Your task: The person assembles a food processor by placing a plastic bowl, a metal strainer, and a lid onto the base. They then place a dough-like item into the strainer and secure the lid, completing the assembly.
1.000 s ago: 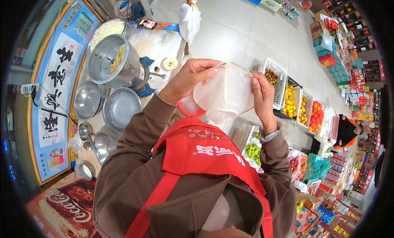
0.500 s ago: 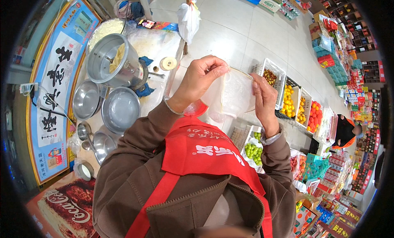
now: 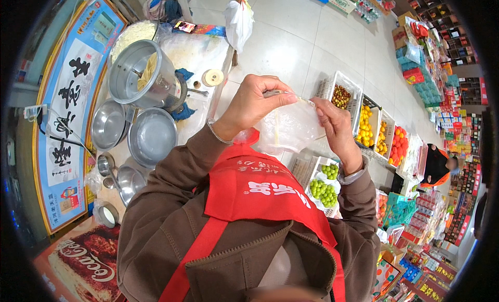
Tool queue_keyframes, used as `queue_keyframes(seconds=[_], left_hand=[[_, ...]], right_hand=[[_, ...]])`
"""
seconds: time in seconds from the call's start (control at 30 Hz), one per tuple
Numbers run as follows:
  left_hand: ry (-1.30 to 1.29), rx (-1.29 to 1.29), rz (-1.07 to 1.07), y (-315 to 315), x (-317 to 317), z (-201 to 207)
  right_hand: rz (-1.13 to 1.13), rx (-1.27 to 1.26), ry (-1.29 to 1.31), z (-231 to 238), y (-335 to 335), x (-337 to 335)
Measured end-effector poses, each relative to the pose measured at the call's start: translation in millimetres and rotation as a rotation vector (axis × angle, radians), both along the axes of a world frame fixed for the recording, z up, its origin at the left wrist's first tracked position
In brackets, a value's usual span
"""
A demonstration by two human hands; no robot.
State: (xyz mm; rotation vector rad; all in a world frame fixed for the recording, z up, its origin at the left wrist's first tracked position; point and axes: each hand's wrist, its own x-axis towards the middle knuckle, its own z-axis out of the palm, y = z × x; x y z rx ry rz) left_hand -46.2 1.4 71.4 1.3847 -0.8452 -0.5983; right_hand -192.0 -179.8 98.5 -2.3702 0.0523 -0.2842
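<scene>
A thin, translucent whitish bag with a pale yellowish seam hangs in front of my red apron. My left hand pinches its upper edge between thumb and bent fingers. Close to it on the right, my right hand has its thumb and fingers closed on the same edge. Between the two hands the edge looks gathered and slightly twisted. Below them the bag droops loosely, and the floor shows faintly through it.
At left, a table holds a large metal pot, metal basins and a wooden disc. A white plastic bag hangs at its corner. Fruit crates and green grapes lie at right. Another person is far right.
My hands have come closer together, the right one moving slightly down. The bag's edge, stretched between them before, is now bunched, and its body has swung left.
</scene>
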Motion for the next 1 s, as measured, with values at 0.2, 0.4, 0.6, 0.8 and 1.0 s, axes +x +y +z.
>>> queue_keyframes(seconds=[0.2, 0.4, 0.6, 0.8, 1.0], left_hand=[[-0.044, 0.027, -0.092, -4, 4, -1], [-0.064, 0.053, -0.083, -4, 8, 2], [-0.076, 0.082, -0.125, -5, 8, 4], [-0.076, 0.011, -0.212, -11, 4, 3], [-0.093, 0.008, -0.182, -11, 4, 2]], right_hand=[[0.086, -0.018, 0.098, 12, -5, 3], [0.078, -0.053, 0.020, 18, -7, 1], [0.128, -0.064, 0.084, 30, -7, 0], [0.214, -0.122, 0.081, 28, -8, 8], [0.178, -0.030, 0.095, 26, -3, 13]])
